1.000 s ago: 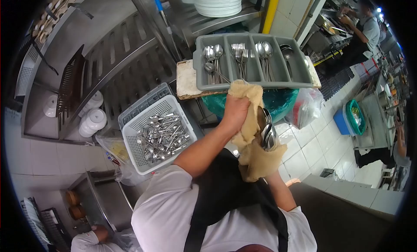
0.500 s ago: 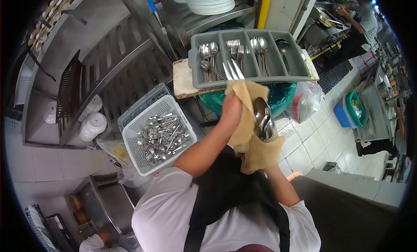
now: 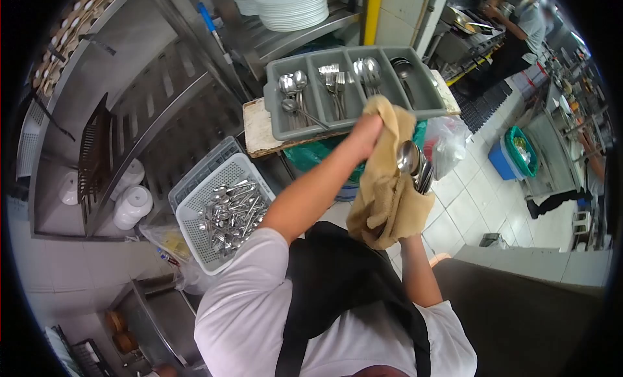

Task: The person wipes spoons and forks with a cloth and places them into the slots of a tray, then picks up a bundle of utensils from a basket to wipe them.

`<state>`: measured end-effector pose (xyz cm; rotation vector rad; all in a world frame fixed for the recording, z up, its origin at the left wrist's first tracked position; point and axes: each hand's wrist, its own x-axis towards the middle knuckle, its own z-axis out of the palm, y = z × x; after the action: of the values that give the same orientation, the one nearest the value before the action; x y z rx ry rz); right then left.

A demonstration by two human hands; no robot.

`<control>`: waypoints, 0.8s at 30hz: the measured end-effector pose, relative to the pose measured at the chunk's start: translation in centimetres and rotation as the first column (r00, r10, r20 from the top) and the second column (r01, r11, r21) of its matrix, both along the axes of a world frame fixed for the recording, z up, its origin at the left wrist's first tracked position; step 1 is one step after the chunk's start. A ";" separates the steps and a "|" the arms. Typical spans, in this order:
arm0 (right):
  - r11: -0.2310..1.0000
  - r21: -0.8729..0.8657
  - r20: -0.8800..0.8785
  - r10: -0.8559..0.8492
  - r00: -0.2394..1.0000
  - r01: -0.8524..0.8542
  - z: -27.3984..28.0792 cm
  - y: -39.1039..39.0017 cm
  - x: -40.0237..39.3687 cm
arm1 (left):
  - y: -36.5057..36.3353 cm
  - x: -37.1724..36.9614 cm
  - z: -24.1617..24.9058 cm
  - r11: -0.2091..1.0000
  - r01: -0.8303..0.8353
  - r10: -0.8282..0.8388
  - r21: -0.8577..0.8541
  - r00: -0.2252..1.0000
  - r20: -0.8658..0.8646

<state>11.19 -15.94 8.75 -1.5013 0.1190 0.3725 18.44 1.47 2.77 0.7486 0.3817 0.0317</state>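
My left hand (image 3: pixel 370 130) is closed on one end of a tan cloth (image 3: pixel 384 172), just in front of a grey cutlery tray (image 3: pixel 423 88). My right hand (image 3: pixel 410 246) is mostly covered by the cloth's other end, which wraps a bundle of spoons (image 3: pixel 409 157) held with their bowls up. The tray's compartments contain small spoons (image 3: pixel 293 83), forks (image 3: pixel 335 85), larger spoons (image 3: pixel 368 72) and dark-looking ladles or large spoons (image 3: pixel 402 68). Left of my left arm, a white perforated basket (image 3: pixel 192 214) holds a heap of mixed cutlery (image 3: pixel 233 214).
The tray rests on a worn white board (image 3: pixel 255 130) above a green bag (image 3: pixel 305 155). Stacked white plates (image 3: pixel 292 10) stand on a shelf behind it. White bowls (image 3: pixel 134 205) sit on the left rack. A blue bin (image 3: pixel 503 161) and another person (image 3: pixel 519 36) are at right.
Several shiny metal pieces that stuck out above the cloth at my left hand no longer show. My left hand has moved right relative to the tray, and the view has shifted slightly.
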 end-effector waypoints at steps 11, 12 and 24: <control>0.978 0.210 -0.085 0.021 0.996 -0.003 -2.8 -3.0 0.3 | -7.3 -3.6 0.3 0.590 -0.328 0.157 0.738 0.943 0.293; 0.991 0.116 -0.014 0.063 0.998 -0.061 -1.8 -3.1 0.1 | -6.8 -3.7 0.0 0.590 -0.374 0.228 0.716 0.928 0.296; 0.627 -0.355 0.185 0.774 0.606 -0.693 -2.7 -7.0 3.3 | 0.8 -10.7 1.1 -0.217 0.339 -0.842 0.915 0.410 -0.351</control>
<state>14.48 -22.95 6.07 -1.7972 -0.7954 0.7968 7.71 2.29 3.86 2.1829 -0.7034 -0.6703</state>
